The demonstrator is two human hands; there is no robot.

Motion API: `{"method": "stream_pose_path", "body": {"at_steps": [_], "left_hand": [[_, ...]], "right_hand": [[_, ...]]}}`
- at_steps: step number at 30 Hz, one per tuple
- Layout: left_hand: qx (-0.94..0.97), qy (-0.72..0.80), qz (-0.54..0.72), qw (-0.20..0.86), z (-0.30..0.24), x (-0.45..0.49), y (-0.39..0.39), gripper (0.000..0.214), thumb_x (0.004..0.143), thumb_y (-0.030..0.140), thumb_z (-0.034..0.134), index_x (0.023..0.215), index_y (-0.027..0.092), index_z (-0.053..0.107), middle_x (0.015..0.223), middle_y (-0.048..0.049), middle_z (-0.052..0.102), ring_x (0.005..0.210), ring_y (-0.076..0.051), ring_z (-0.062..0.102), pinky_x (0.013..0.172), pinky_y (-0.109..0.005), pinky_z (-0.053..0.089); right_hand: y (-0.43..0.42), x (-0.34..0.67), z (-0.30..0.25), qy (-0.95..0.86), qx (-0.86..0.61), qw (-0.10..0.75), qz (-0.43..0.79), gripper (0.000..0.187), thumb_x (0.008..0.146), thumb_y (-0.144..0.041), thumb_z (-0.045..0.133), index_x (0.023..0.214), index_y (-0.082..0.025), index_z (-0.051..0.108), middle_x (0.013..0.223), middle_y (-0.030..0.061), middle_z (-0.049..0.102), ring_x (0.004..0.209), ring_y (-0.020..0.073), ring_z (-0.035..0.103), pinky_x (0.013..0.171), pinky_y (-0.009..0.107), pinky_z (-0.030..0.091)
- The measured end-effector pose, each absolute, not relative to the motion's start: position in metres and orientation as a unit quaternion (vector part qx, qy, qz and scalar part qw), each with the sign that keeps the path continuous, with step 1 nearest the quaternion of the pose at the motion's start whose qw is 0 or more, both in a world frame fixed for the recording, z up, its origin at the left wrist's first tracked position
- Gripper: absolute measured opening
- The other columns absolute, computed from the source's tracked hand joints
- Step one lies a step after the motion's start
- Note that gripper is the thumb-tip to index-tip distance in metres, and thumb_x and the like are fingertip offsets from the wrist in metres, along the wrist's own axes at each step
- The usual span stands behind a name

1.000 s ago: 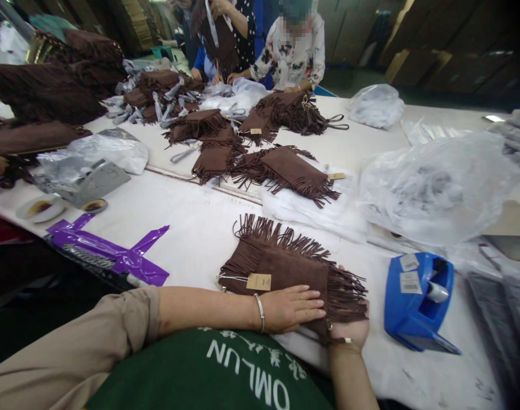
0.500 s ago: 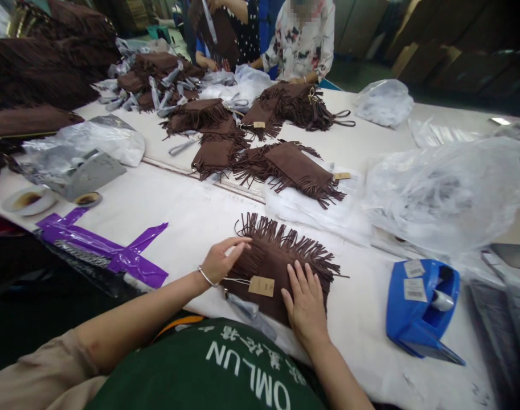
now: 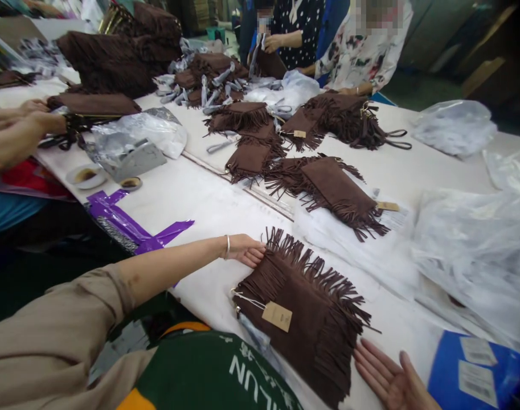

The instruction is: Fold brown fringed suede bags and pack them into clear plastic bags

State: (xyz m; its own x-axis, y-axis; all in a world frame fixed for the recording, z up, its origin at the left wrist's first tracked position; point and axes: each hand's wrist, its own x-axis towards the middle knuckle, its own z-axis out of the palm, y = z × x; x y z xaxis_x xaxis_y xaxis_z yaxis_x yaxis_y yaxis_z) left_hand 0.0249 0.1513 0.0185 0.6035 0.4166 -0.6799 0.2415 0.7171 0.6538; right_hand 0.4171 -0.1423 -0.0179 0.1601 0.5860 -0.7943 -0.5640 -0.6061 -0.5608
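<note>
A dark brown fringed pouch (image 3: 302, 290) lies flat on the white table in front of me. A tan hang tag (image 3: 277, 316) on a white string rests on it, and a zipper runs along its near side, with a grey wrapped strip below. At the pouch's upper left corner, my left hand (image 3: 246, 250) has its fingers closed on the edge or fringe. My right hand (image 3: 392, 378) is open, palm turned up and fingers stretched, with the fingertips at the pouch's right edge. Whether they touch the fringe there is hard to tell.
A blue tape dispenser (image 3: 473, 370) stands at right. Clear plastic bags (image 3: 477, 250) lie behind it. More fringed pouches (image 3: 336, 188) spread across the table's middle. Purple tape (image 3: 144, 228) marks the left edge. Co-workers' hands (image 3: 33, 128) work at left, and others stand at the back.
My right hand has lifted off the pouch's top and moved right, turning palm up beside its edge. My left hand has closed on the upper corner. The view has shifted.
</note>
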Motion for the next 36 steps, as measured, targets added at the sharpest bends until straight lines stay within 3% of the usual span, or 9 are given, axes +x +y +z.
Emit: {"method": "stream_pose_path", "body": {"at_steps": [7,13,19,21,24,28,32,34,36], "left_hand": [[0.351,0.294,-0.157,0.875,-0.002,0.091,0.193,0.044,0.070,0.054,0.067,0.091,0.015,0.067,0.092,-0.0079,0.072,0.088,-0.023,0.066,0.089,-0.044,0.049],[0.480,0.250,-0.108,0.834,-0.020,0.148,0.204,0.046,0.075,0.056,0.061,0.100,0.018,0.067,0.100,-0.0056,0.070,0.095,-0.024,0.065,0.094,-0.043,0.047],[0.540,0.182,-0.137,0.810,-0.006,0.168,0.204,0.064,0.077,0.069,0.046,0.107,0.017,0.066,0.109,-0.0057,0.067,0.098,-0.024,0.064,0.095,-0.039,0.047],[0.569,0.138,-0.133,0.799,0.011,0.162,0.197,0.065,0.079,0.069,0.044,0.112,0.017,0.064,0.117,-0.0042,0.064,0.108,-0.024,0.059,0.099,-0.037,0.043],[0.677,0.035,-0.101,0.728,0.036,0.141,0.171,0.055,0.080,0.054,0.056,0.125,0.023,0.055,0.132,0.0005,0.052,0.126,-0.022,0.044,0.111,-0.032,0.027],[0.820,-0.005,-0.007,0.572,0.043,0.106,0.111,0.062,0.074,0.037,0.069,0.131,0.027,0.049,0.141,-0.0014,0.040,0.137,-0.022,0.024,0.115,-0.034,0.005],[0.854,-0.003,0.023,0.519,0.042,0.077,0.063,0.056,0.078,0.040,0.064,0.130,0.026,0.049,0.139,-0.0054,0.043,0.135,-0.023,0.028,0.115,-0.037,0.008],[0.844,-0.021,0.021,0.535,0.054,0.069,0.055,0.052,0.083,0.041,0.059,0.131,0.023,0.050,0.135,-0.0070,0.049,0.131,-0.022,0.037,0.115,-0.035,0.014],[0.821,-0.026,0.024,0.570,0.074,0.065,0.055,0.045,0.087,0.040,0.053,0.128,0.021,0.053,0.128,-0.0066,0.056,0.124,-0.020,0.047,0.113,-0.031,0.022]], "right_hand": [[-0.037,0.400,0.001,-0.126,-0.530,0.344,0.765,0.068,0.082,-0.068,0.036,0.106,-0.011,0.063,0.110,0.0184,0.064,0.110,0.0289,0.056,0.094,0.046,0.044],[0.016,0.395,0.003,-0.183,-0.550,0.375,0.723,0.052,0.086,-0.056,0.044,0.107,-0.012,0.063,0.105,0.0145,0.067,0.107,0.0254,0.059,0.093,0.044,0.044],[0.040,0.390,0.015,-0.196,-0.477,0.333,0.790,0.061,0.087,-0.061,0.036,0.115,-0.013,0.060,0.112,0.0139,0.064,0.111,0.0268,0.056,0.098,0.048,0.039],[0.036,0.387,0.025,-0.291,-0.501,0.320,0.750,0.056,0.088,-0.056,0.038,0.121,-0.015,0.056,0.121,0.0112,0.060,0.116,0.0265,0.052,0.103,0.048,0.034],[0.012,0.377,0.031,-0.524,-0.546,0.254,0.602,0.046,0.090,-0.046,0.043,0.130,-0.023,0.048,0.136,0.0052,0.047,0.128,0.0252,0.039,0.110,0.048,0.022],[-0.041,0.345,0.018,-0.758,-0.509,0.172,0.370,0.058,0.085,-0.038,0.055,0.139,-0.029,0.034,0.145,0.0026,0.033,0.136,0.0271,0.023,0.111,0.053,0.016],[-0.088,0.315,0.016,-0.809,-0.448,0.222,0.309,0.051,0.086,-0.034,0.053,0.135,-0.032,0.040,0.139,0.0030,0.043,0.130,0.0272,0.035,0.107,0.052,0.028],[-0.103,0.311,0.030,-0.774,-0.433,0.295,0.356,0.039,0.090,-0.036,0.043,0.128,-0.033,0.049,0.132,0.0016,0.051,0.126,0.0260,0.042,0.103,0.048,0.036],[-0.106,0.316,0.048,-0.693,-0.480,0.381,0.381,0.038,0.093,-0.038,0.033,0.122,-0.030,0.056,0.131,0.0026,0.053,0.125,0.0258,0.044,0.103,0.047,0.036]]}}
